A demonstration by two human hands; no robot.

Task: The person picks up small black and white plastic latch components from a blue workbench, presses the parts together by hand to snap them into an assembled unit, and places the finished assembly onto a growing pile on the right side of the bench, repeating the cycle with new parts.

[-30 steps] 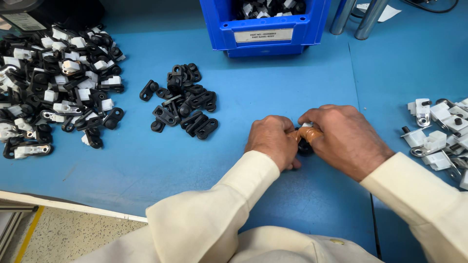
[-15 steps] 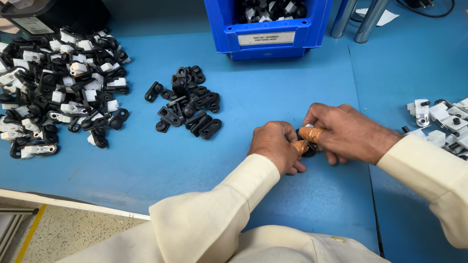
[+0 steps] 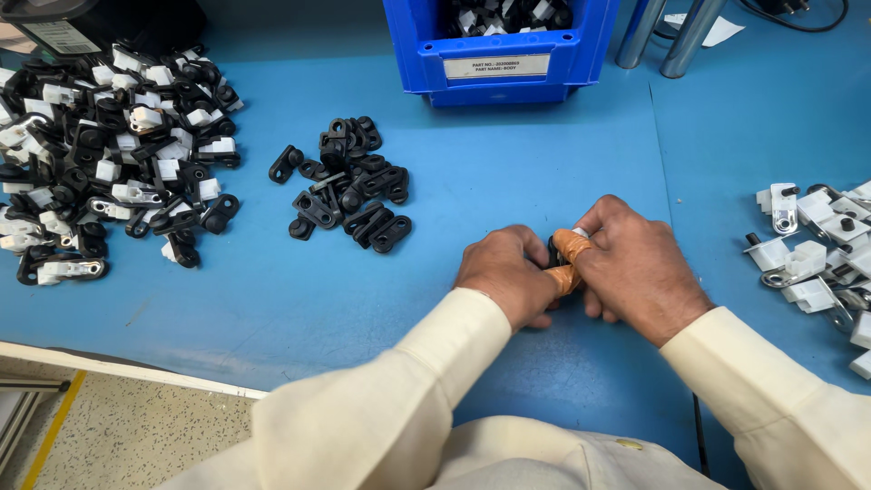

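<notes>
Blue bench mat [image 3: 508, 163] carries the whole work area, and both hands meet low on it, right of centre. Far to the left of the left hand [image 3: 504, 270] spreads the largest heap, mixed black-and-white assembled clips [image 3: 109, 154]. Straight beyond the hands stands a blue parts bin [image 3: 499, 54] holding more small black and white pieces. Between the big heap and the left hand lies a smaller pile of plain black plastic clips [image 3: 349, 186]. Near the right hand [image 3: 640, 268], at the mat's right edge, sits a scatter of white pieces with metal fittings [image 3: 812, 245].

Judged from these piles, many units appear finished and a fair number of black parts remain unworked; the piece in hand looks mid-assembly.

That piece, a small black part [image 3: 552, 251], is pinched between the two hands, mostly hidden; only a dark sliver and a hint of white show. Both hands are curled closed around it, fingertips pressed together. Orange tape wraps a finger of each hand [image 3: 570, 245].
</notes>
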